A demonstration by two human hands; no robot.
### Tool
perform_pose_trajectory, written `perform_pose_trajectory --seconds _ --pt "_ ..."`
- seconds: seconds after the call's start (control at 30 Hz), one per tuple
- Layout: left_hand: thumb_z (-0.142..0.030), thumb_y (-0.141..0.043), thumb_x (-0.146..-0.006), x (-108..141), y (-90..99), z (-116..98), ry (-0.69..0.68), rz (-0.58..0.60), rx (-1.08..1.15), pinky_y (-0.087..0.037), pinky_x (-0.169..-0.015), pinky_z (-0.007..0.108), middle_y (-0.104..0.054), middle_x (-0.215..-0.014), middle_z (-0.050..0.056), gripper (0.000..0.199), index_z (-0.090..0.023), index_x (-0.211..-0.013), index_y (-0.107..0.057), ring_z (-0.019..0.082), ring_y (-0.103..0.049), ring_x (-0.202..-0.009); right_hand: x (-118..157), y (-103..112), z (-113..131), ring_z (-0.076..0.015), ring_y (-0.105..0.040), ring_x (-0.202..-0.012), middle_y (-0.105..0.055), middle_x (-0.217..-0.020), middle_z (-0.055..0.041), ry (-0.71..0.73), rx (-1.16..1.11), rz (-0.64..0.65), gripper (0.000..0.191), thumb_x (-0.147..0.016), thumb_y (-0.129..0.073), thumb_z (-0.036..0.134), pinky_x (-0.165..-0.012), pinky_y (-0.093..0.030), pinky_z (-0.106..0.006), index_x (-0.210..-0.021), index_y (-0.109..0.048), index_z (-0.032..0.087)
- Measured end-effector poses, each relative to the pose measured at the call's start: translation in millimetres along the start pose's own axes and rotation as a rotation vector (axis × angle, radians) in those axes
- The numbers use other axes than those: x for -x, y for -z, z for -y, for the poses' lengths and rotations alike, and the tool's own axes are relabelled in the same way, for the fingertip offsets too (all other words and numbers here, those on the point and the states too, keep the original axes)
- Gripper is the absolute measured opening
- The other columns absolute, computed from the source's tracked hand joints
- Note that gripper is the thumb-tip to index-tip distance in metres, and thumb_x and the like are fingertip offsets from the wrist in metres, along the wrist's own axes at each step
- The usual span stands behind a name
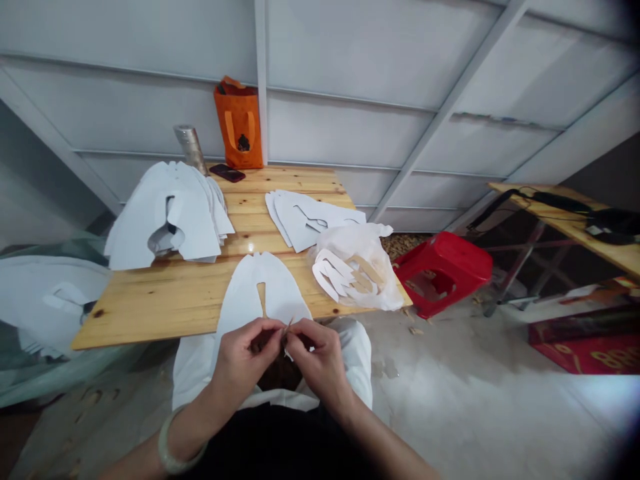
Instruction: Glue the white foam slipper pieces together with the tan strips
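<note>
Both hands meet above my lap, at the front edge of the wooden table (pixel 165 303). My left hand (pixel 245 353) pinches with thumb and forefinger at a thin, pale brown strip (pixel 289 325). From the other side my right hand (pixel 317 357) is closed at the same strip, fingertips almost touching. What kind of thing the strip is I cannot make out. Under the hands lies a white cut-out sheet (pixel 260 280), rounded at its far end with a narrow slot in the middle. Its near part is hidden by my hands.
A stack of similar sheets (pixel 150 193) stands at the left; flatter ones (pixel 305 217) lie at the back right. A plastic bag (pixel 385 267) holds paper offcuts. Behind are an orange bag (pixel 245 130), a phone (pixel 227 173) and a roll (pixel 190 147). A red stool (pixel 445 267) stands right.
</note>
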State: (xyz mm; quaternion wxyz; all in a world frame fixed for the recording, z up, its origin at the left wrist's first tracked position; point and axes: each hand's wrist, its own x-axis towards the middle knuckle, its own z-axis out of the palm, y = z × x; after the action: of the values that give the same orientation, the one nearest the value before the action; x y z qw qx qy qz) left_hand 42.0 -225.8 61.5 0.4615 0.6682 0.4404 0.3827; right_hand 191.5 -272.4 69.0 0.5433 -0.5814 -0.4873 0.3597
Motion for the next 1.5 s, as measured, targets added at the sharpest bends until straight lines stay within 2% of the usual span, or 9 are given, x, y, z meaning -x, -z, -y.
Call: perform_pose_trajectory --seconds 0.13,0.2,0.47,0.7,0.8,0.97,1.1,1.27,1.5 --pt "-0.039 -0.073 -0.086 -5 4.4 1 0.277 0.119 0.324 -0.057 -0.068 0.024 -0.077 -0.079 0.003 0.02 -0.019 -0.085 -0.075 0.018 -0.071 -0.073 -3 8 -5 -0.0098 -0.041 -0.05 -0.057 -0.056 0.0019 -0.256 -0.344 0.095 0.019 -0.076 -0.065 0.031 -0.049 -0.032 -0.023 -0.061 -0.064 0.019" --pt "-0.043 -0.075 -0.086 -9 7.5 1 0.355 0.181 0.479 -0.058 -0.078 0.027 -0.077 -0.085 0.004 0.024 -0.019 -0.089 -0.075 0.019 -0.072 -0.081 -4 12 -6 -0.0092 -0.038 -0.048 -0.058 -0.055 0.0021 -0.306 -0.431 0.119 0.021 -0.076 -0.066 0.034 -0.047 -0.029 -0.023 -0.061 -0.063 0.019" --pt "-0.041 -0.086 -0.076 -18 14.5 -4 0.318 0.256 0.377 -0.048 -0.066 0.022 -0.072 -0.077 0.001 0.027 -0.018 -0.084 -0.076 0.014 -0.062 -0.071 -3 5 8 -0.0093 -0.042 -0.054 -0.052 -0.057 0.0031 0.038 0.014 0.128 0.02 -0.078 -0.059 0.022 -0.054 -0.032 -0.023 -0.058 -0.06 0.018" --pt "-0.045 -0.093 -0.066 -20 16.5 1 0.466 0.227 0.599 -0.049 -0.065 0.024 -0.071 -0.072 0.003 0.035 -0.016 -0.078 -0.077 0.014 -0.06 -0.067 -6 18 -16 -0.0098 -0.042 -0.051 -0.059 -0.06 0.0015 -0.24 -0.347 0.253 0.018 -0.078 -0.066 0.032 -0.051 -0.032 -0.024 -0.066 -0.064 0.019" --pt "-0.043 -0.095 -0.064 -19 17.9 4 0.466 0.161 0.674 -0.05 -0.065 0.023 -0.072 -0.076 0.003 0.035 -0.017 -0.074 -0.075 0.014 -0.062 -0.069 -5 26 -23 -0.0103 -0.044 -0.053 -0.062 -0.064 0.0003 -0.232 -0.329 0.265 0.024 -0.083 -0.067 0.039 -0.052 -0.033 -0.024 -0.07 -0.063 0.019" --pt "-0.038 -0.087 -0.077 -15 20.4 5 0.317 0.154 0.543 -0.05 -0.067 0.02 -0.074 -0.101 0.004 0.024 -0.019 -0.077 -0.073 0.014 -0.065 -0.079 -3 26 -6 -0.0128 -0.052 -0.064 -0.062 -0.076 0.0002 0.05 0.032 0.073 0.017 -0.091 -0.066 0.036 -0.056 -0.039 -0.024 -0.085 -0.067 0.021" --pt "-0.031 -0.082 -0.082 -9 15.4 -1 0.199 0.199 0.44 -0.055 -0.078 0.024 -0.074 -0.106 0.005 0.017 -0.019 -0.076 -0.072 0.016 -0.068 -0.089 -8 21 10 -0.0133 -0.056 -0.069 -0.065 -0.083 -0.0003 0.043 0.116 0.077 0.009 -0.088 -0.068 0.03 -0.058 -0.042 -0.024 -0.087 -0.067 0.021" --pt "-0.03 -0.081 -0.082 -4 11.6 -3 0.199 0.206 0.437 -0.055 -0.076 0.024 -0.076 -0.103 0.007 0.016 -0.018 -0.076 -0.071 0.017 -0.068 -0.086 -14 25 12 -0.0136 -0.054 -0.069 -0.061 -0.075 0.0009 -0.078 -0.036 0.125 0.015 -0.086 -0.069 0.03 -0.065 -0.044 -0.026 -0.076 -0.062 0.021" --pt "-0.039 -0.092 -0.069 -9 9.6 -2 0.442 -0.03 0.848 -0.058 -0.073 0.023 -0.072 -0.083 0.002 0.031 -0.019 -0.07 -0.068 0.015 -0.066 -0.077 -7 19 -6 -0.0105 -0.042 -0.058 -0.051 -0.065 0.0039 -0.284 -0.498 -0.134 0.029 -0.079 -0.08 0.043 -0.056 -0.035 -0.024 -0.077 -0.062 0.02"
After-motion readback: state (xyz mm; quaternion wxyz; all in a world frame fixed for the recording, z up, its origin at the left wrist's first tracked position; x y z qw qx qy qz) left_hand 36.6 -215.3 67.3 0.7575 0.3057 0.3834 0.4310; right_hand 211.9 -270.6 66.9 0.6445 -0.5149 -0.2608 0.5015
